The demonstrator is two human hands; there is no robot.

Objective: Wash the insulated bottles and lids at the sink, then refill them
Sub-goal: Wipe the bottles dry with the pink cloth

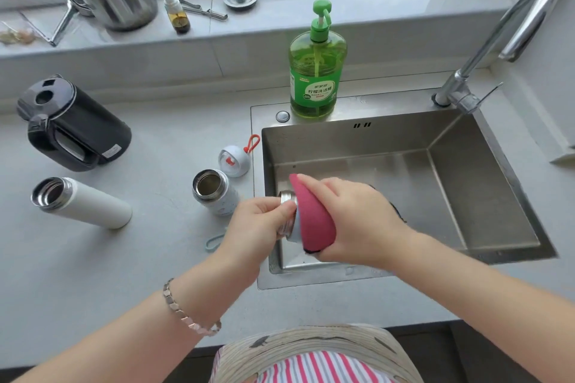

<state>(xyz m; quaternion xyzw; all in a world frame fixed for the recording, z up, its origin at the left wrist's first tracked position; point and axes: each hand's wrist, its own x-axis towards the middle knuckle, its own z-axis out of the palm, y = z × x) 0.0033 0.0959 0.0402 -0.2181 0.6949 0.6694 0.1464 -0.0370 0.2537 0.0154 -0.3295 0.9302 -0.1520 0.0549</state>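
- Over the front left corner of the sink (373, 140), the washing step is in hand. The left hand (259, 221) pinches the steel threaded neck of a pale insulated bottle (295, 228), which is held on its side with its mouth to the left.
- The right hand (351, 214) is curled round a pink sponge (312, 214) wrapped over the bottle's body, clasping both.
- Next move, as I judge it: the sponge needs working along the wall while the left hand turns the neck, then a rinse under the faucet (497, 28), where no stream shows.
- Bottles: three. These are the held one, a tall white bottle (90, 204) and a short patterned bottle (217, 196), the last two open and standing on the counter.
- Lids: one in view, a round white lid (234, 161) with a red strap, just beside the sink edge.
- One dish soap pump bottle (317, 71) and one black kettle (77, 127).
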